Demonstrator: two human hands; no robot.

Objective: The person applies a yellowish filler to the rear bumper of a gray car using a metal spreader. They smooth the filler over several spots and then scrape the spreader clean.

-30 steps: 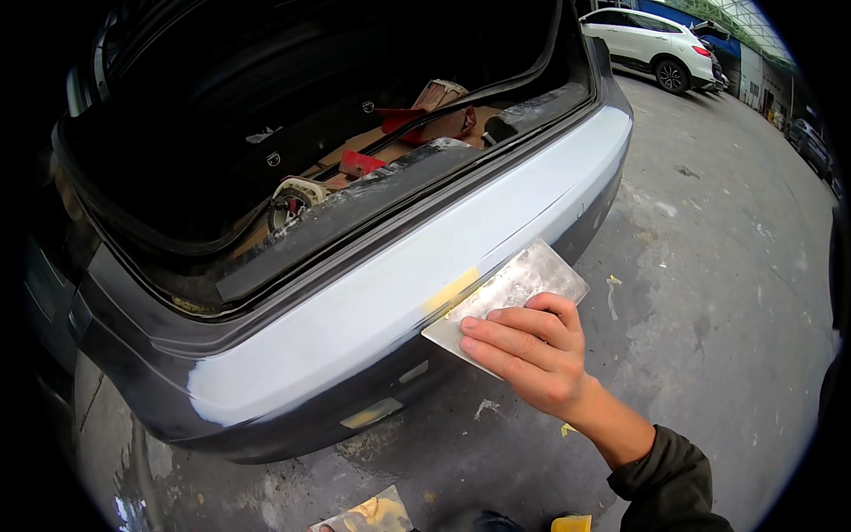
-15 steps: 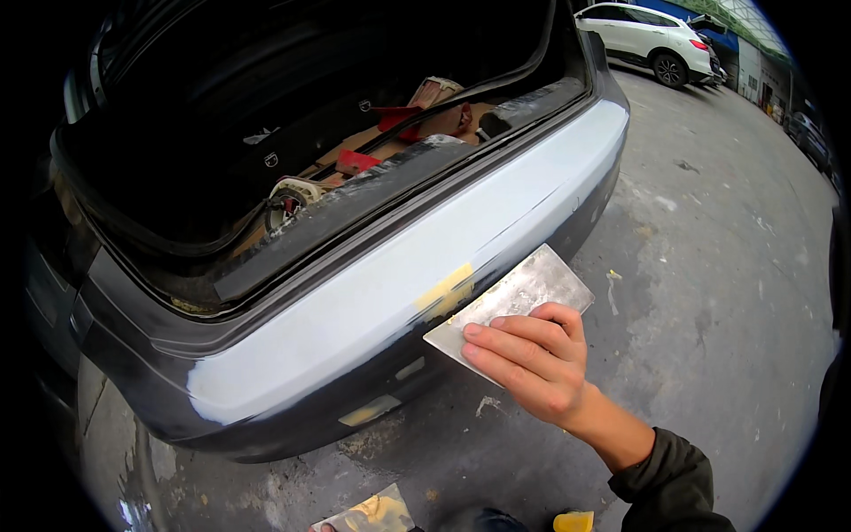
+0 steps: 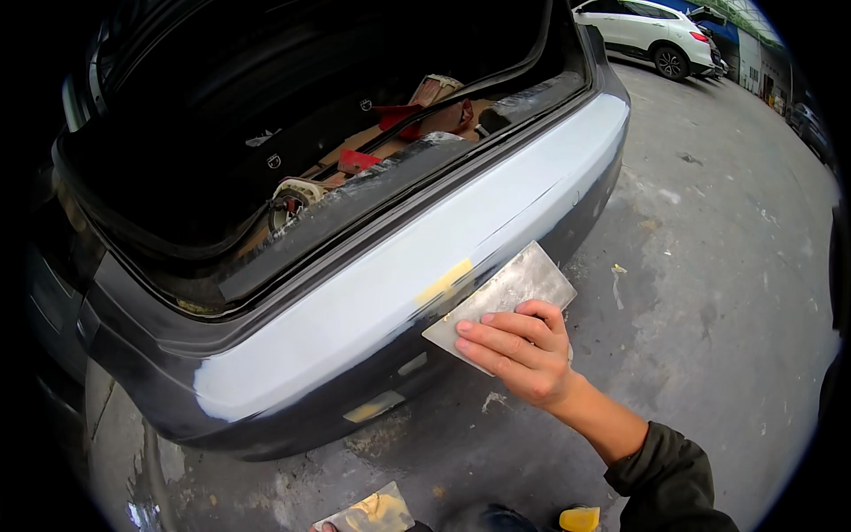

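Note:
My right hand (image 3: 523,355) grips a rectangular metal spreader (image 3: 532,279), fingers pressed over its face, its upper edge at the lower part of the pale primed band (image 3: 310,337) on a car's dark bumper (image 3: 248,439). A patch of yellow filler (image 3: 443,279) lies on the band just above and left of the spreader. At the bottom edge, fingertips of my left hand (image 3: 330,527) hold a flat plate (image 3: 363,510) smeared with yellow filler; the rest of that hand is out of view.
The open trunk holds a red piece (image 3: 359,161) and other parts. A yellow object (image 3: 578,519) sits low by my feet. Stained concrete floor (image 3: 709,266) extends right to a white car (image 3: 643,31) at the back and a dark vehicle (image 3: 811,133) at the far right.
Over the last second the spreader shifted slightly down, then back up and left. The yellow patch shows more fully beside it. My left hand stays at the bottom edge with the plate.

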